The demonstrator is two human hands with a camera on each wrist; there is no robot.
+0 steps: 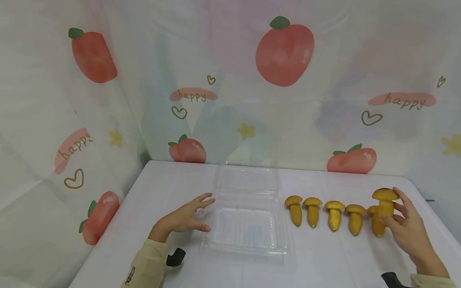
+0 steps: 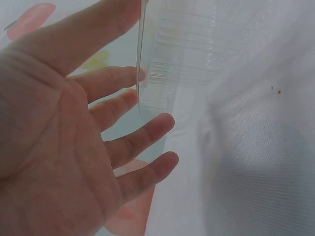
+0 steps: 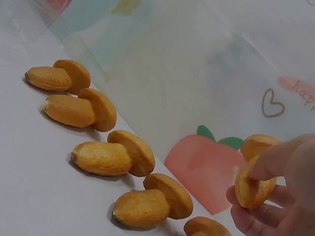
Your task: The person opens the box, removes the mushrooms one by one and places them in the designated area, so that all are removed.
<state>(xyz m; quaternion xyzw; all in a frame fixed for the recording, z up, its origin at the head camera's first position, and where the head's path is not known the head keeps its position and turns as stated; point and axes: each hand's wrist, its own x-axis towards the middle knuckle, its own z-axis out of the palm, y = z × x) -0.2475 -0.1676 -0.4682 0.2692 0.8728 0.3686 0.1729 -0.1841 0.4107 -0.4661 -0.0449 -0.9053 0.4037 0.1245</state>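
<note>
My right hand (image 1: 411,232) pinches a yellow-brown mushroom (image 1: 385,201) between thumb and fingers, raised above the table at the right end of a row. In the right wrist view the held mushroom (image 3: 255,184) is partly covered by the thumb. Several like mushrooms (image 1: 334,215) lie in that row, caps toward the back; the rightmost is partly hidden behind the held one. A clear plastic clamshell box (image 1: 244,250) stands with its lid (image 1: 247,180) folded back. Beside the box's left edge is my left hand (image 1: 182,216), its fingers spread, holding nothing; contact is unclear in the left wrist view.
The white-covered table (image 1: 317,272) ends at a back edge against a printed cloth backdrop (image 1: 234,74). Another cloth side (image 1: 28,149) stands along the left. Black straps (image 1: 400,287) stick out near both sleeves.
</note>
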